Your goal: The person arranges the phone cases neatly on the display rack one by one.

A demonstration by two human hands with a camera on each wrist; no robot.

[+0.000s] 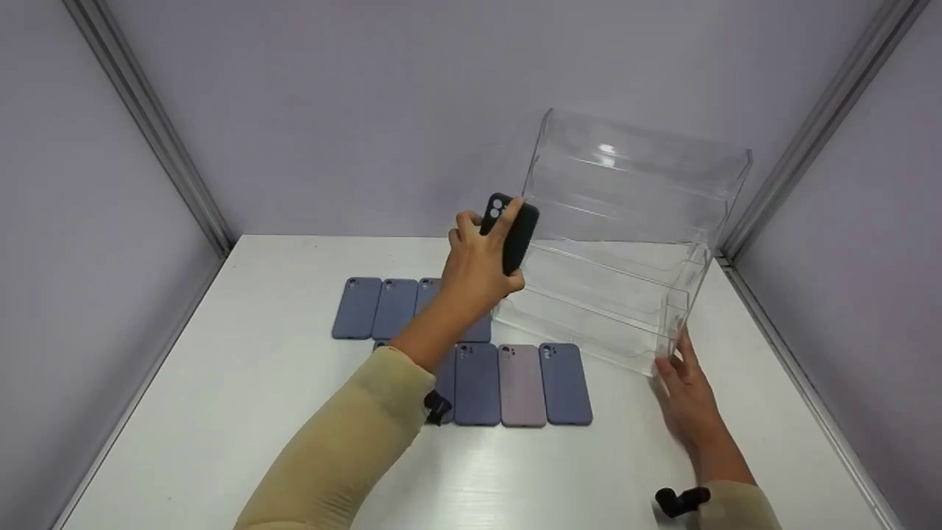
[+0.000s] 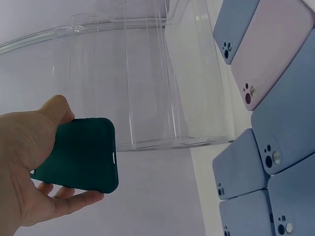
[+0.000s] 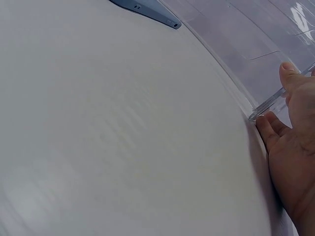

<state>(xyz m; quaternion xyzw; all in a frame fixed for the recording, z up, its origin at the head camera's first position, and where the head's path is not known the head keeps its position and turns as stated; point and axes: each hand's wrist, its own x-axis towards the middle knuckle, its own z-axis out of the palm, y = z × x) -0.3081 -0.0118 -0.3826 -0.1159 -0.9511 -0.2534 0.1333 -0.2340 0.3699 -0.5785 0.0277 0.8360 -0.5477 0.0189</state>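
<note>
Case (image 1: 522, 234), dark green, hangs in the air by the left side of the clear rack (image 1: 603, 264), clamped along its edges by the left hand (image 1: 475, 265), one finger across its back, we think to steady it. The right hand (image 1: 692, 401) pinches the rack's near right corner, likely to stop it shifting. We see other cases (image 1: 477, 386) flat in two rows on the white table (image 1: 221, 368), probably for easy reach
</note>
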